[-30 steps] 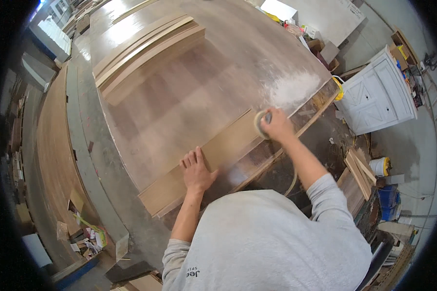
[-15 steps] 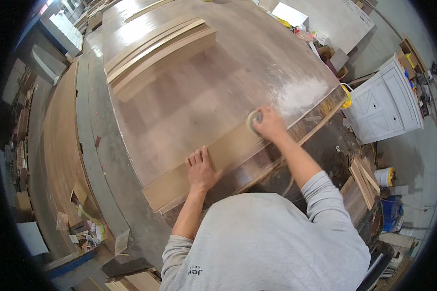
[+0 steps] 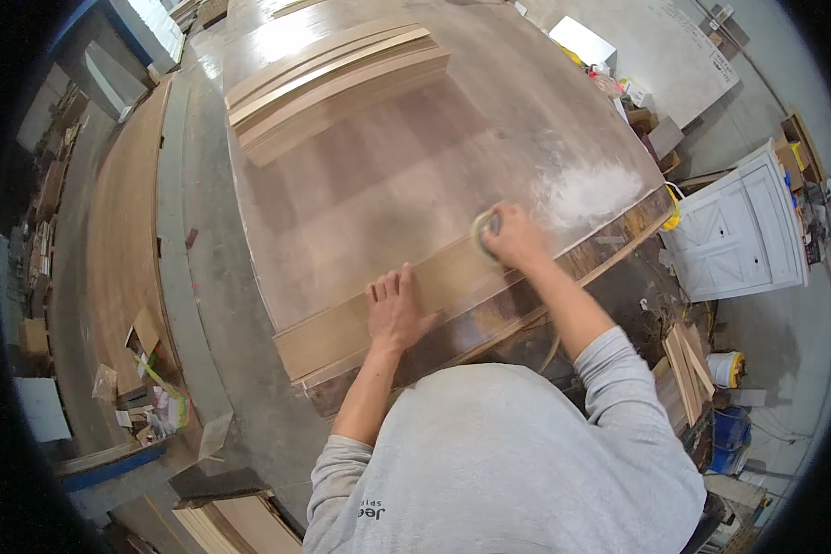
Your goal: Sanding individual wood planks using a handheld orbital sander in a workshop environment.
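Observation:
A long, flat light-brown wooden board (image 3: 332, 331) lies along the near edge of the large worktable. My left hand (image 3: 397, 309) rests flat on it, fingers stretched out and thumb apart. Toward the board's right end, my right hand (image 3: 519, 238) is closed around a round, pale-rimmed object with a grey middle (image 3: 483, 234). That object stands on edge against the board; blur and my fingers hide its exact kind. The board's right end is partly covered by my right hand and forearm.
A stack of similar boards (image 3: 342, 88) lies farther back on the brown worktable (image 3: 360, 198). White powder (image 3: 596, 192) covers its right side. A white cabinet door panel (image 3: 734, 231) and wood strips (image 3: 685, 369) are to the right; a long brown panel (image 3: 125, 231) lies at left.
The view has shifted, so the table and boards appear turned and moved slightly right. My left hand stays on the board, and my right hand still grips the round object near its right end.

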Demonstrator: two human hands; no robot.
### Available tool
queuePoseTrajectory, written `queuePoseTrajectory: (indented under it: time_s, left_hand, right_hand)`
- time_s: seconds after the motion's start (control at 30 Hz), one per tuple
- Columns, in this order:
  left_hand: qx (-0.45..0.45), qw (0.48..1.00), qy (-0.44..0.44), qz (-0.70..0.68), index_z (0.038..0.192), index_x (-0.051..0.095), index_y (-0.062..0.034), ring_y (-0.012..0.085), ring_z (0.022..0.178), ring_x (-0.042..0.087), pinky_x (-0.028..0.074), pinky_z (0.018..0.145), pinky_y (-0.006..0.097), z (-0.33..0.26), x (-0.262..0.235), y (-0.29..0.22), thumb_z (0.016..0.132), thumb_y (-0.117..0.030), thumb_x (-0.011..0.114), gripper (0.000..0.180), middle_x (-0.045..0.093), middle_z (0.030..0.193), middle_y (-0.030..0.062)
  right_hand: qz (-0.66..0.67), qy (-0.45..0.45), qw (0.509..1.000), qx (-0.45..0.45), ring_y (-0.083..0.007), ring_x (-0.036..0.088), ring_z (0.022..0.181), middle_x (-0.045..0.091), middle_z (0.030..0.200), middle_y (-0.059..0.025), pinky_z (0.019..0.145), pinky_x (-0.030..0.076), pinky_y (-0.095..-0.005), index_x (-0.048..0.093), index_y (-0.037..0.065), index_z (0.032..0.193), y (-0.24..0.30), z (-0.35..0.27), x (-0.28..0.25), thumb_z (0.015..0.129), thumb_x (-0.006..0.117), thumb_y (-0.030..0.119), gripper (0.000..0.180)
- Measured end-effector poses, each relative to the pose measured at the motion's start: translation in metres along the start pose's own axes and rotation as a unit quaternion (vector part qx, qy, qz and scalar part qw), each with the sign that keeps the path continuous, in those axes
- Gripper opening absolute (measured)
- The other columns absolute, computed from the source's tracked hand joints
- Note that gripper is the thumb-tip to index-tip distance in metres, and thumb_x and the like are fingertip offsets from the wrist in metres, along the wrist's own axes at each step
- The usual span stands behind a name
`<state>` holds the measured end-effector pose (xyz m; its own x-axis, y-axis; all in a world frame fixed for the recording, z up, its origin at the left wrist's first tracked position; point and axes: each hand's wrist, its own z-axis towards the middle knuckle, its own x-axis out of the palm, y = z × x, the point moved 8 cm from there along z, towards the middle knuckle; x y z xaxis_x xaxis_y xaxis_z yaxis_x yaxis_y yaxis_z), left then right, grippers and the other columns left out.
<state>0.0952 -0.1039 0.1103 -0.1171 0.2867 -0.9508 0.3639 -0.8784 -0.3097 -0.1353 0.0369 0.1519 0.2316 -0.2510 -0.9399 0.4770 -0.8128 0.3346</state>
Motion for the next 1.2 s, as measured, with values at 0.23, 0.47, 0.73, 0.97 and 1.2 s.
queuePoseTrajectory:
  time_s: [0.23,0.47,0.73,0.97,1.2]
  left_hand:
    - [-0.002,1.000,-0.017,0.000,0.163,0.021,-0.0066,0.0371,0.134,0.042,0.027,0.118,0.054,-0.013,0.015,0.017,0.073,-0.054,0.087,0.120,0.045,0.143,0.0184]
    - [0.014,1.000,0.005,0.001,0.164,0.022,-0.0090,0.0352,0.135,0.042,0.024,0.119,0.057,-0.004,0.012,0.007,0.077,-0.058,0.083,0.117,0.048,0.141,0.0162]
    - [0.017,0.999,-0.038,-0.010,0.165,0.016,-0.0079,0.0362,0.134,0.040,0.028,0.115,0.055,-0.012,0.008,0.012,0.074,-0.051,0.087,0.123,0.044,0.140,0.0172]
    - [0.014,1.000,-0.021,0.000,0.162,0.026,-0.0078,0.0361,0.135,0.043,0.027,0.118,0.056,-0.005,0.009,0.008,0.073,-0.062,0.084,0.119,0.047,0.142,0.0178]
    - [0.018,0.999,-0.032,0.001,0.164,0.019,-0.0087,0.0362,0.134,0.042,0.028,0.116,0.054,-0.009,0.017,0.013,0.074,-0.058,0.085,0.122,0.046,0.141,0.0175]
  right_hand:
    - [0.061,0.064,0.990,-0.113,-0.0425,0.064,0.114,0.064,0.123,-0.0242,0.095,0.055,-0.0536,0.063,0.012,0.128,0.096,-0.041,0.062,0.088,0.071,0.038,0.049]
    - [0.035,-0.012,0.998,-0.048,-0.0415,0.066,0.111,0.063,0.127,-0.0214,0.095,0.055,-0.0523,0.064,0.013,0.129,0.023,-0.011,0.016,0.088,0.070,0.040,0.049]
    - [0.045,0.097,0.989,-0.100,-0.0435,0.066,0.114,0.061,0.131,-0.0202,0.096,0.055,-0.0522,0.065,0.015,0.129,0.116,-0.045,0.066,0.089,0.069,0.043,0.049]
    - [0.023,0.021,0.997,0.069,-0.0396,0.063,0.120,0.062,0.133,-0.0204,0.102,0.052,-0.0491,0.063,0.012,0.133,-0.010,-0.016,-0.014,0.089,0.068,0.041,0.052]
    - [0.067,0.017,0.994,-0.083,-0.0400,0.066,0.115,0.065,0.128,-0.0184,0.102,0.053,-0.0495,0.066,0.012,0.125,0.079,-0.079,0.022,0.089,0.069,0.038,0.044]
